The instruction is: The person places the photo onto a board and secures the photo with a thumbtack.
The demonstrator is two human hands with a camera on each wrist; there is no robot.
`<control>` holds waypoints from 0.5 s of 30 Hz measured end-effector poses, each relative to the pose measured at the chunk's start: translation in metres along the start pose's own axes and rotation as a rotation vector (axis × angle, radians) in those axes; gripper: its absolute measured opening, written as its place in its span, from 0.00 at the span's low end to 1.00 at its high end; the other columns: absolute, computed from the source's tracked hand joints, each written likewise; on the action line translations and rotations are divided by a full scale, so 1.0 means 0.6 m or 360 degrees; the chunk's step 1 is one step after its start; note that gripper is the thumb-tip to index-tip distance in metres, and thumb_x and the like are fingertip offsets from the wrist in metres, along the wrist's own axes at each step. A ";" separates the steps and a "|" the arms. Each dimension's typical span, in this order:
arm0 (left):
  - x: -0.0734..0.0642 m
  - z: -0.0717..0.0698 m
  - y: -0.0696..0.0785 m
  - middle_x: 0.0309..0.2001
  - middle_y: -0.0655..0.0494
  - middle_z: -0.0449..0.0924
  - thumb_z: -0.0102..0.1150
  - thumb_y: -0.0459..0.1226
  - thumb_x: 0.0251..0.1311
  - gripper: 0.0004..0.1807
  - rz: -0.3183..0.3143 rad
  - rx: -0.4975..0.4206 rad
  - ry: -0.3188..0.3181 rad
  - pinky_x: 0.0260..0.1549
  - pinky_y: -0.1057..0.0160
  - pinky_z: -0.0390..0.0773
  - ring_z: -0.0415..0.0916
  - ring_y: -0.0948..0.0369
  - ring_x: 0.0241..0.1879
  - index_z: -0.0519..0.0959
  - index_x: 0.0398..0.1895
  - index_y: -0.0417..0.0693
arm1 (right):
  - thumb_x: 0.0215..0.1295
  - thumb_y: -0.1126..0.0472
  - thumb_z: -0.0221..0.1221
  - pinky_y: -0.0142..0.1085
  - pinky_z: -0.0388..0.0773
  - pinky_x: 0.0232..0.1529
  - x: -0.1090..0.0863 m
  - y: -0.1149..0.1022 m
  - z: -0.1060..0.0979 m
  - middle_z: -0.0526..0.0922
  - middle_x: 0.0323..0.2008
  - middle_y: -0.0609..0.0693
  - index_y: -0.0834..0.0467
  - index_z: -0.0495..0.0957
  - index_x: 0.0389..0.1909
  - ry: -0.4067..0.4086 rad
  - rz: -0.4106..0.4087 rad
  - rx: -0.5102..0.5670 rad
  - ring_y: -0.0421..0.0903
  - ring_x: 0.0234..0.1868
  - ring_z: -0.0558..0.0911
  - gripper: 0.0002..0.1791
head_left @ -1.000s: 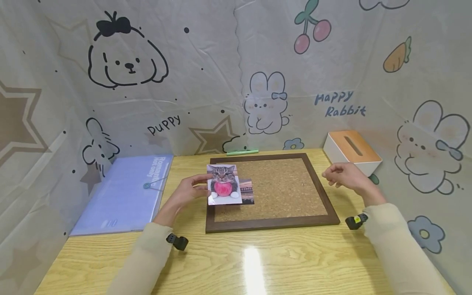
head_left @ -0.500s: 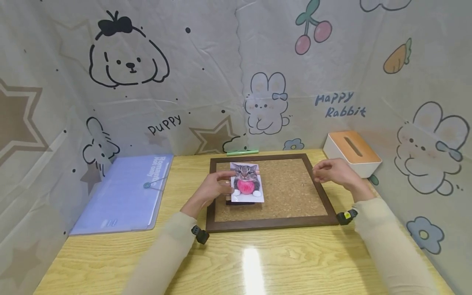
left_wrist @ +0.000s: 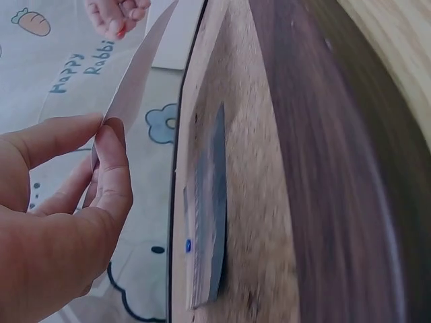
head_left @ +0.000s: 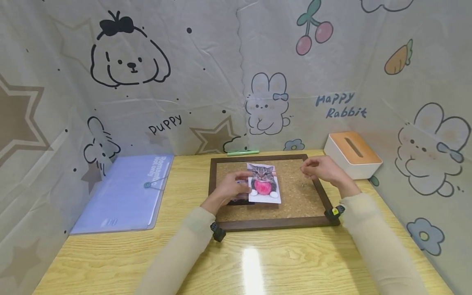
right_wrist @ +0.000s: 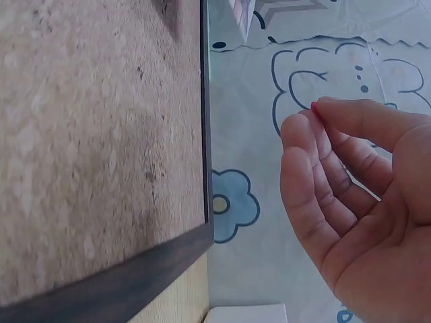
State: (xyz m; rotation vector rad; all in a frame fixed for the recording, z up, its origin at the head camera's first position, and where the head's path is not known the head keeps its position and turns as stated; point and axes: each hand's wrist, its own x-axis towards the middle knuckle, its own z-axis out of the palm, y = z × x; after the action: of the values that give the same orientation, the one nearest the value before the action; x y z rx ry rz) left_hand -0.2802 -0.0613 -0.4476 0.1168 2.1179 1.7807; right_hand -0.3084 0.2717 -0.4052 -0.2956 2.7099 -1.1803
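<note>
My left hand [head_left: 230, 189] pinches the left edge of a cat photo [head_left: 264, 185] between thumb and fingers. The photo hangs tilted just over the corkboard [head_left: 291, 211], which has a dark wooden frame. Beneath my left hand, a second photo [left_wrist: 210, 222] of a dusky scene lies against the cork; a blue pin head [left_wrist: 188, 245] shows on it. My right hand [head_left: 324, 170] is above the board's right side, fingertips pinching a small red pushpin [right_wrist: 314, 106], of which only the red head peeks out.
A lilac document folder [head_left: 118, 196] lies on the table's left side. Behind the board is a green stick-like item [head_left: 243, 153]. A white tissue box [head_left: 354, 155] with a wooden lid stands at the back right, close to my right hand.
The cat photo has moved right with my left hand, from the board's left edge to over its middle. My right hand has moved left, from beside the board to over its right side.
</note>
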 end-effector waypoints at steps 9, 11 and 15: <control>0.027 0.045 -0.005 0.59 0.44 0.76 0.66 0.21 0.51 0.30 0.0049 0.0050 0.0005 0.43 0.62 0.85 0.77 0.58 0.45 0.81 0.59 0.48 | 0.71 0.62 0.58 0.49 0.86 0.46 0.023 0.000 0.020 0.87 0.43 0.63 0.67 0.81 0.46 -0.0021 0.0064 0.0075 0.53 0.42 0.86 0.12; 0.031 0.055 -0.005 0.58 0.44 0.76 0.66 0.21 0.50 0.30 0.0048 0.0063 0.0009 0.42 0.63 0.85 0.77 0.57 0.45 0.81 0.58 0.49 | 0.71 0.62 0.58 0.50 0.86 0.47 0.027 0.000 0.024 0.86 0.44 0.64 0.67 0.81 0.46 -0.0028 0.0075 0.0087 0.55 0.44 0.87 0.12; 0.038 0.073 -0.004 0.56 0.45 0.78 0.68 0.21 0.49 0.30 0.0050 0.0107 0.0034 0.43 0.63 0.84 0.77 0.55 0.47 0.82 0.57 0.49 | 0.72 0.63 0.56 0.52 0.85 0.49 0.034 -0.003 0.030 0.85 0.45 0.67 0.68 0.80 0.47 -0.0048 0.0078 0.0116 0.59 0.45 0.86 0.12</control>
State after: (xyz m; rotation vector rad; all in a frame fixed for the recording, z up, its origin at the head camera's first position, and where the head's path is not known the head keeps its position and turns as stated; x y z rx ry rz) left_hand -0.2863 -0.0144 -0.4608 0.1501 2.2033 1.7362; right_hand -0.3235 0.2527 -0.4175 -0.2340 2.6259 -1.2470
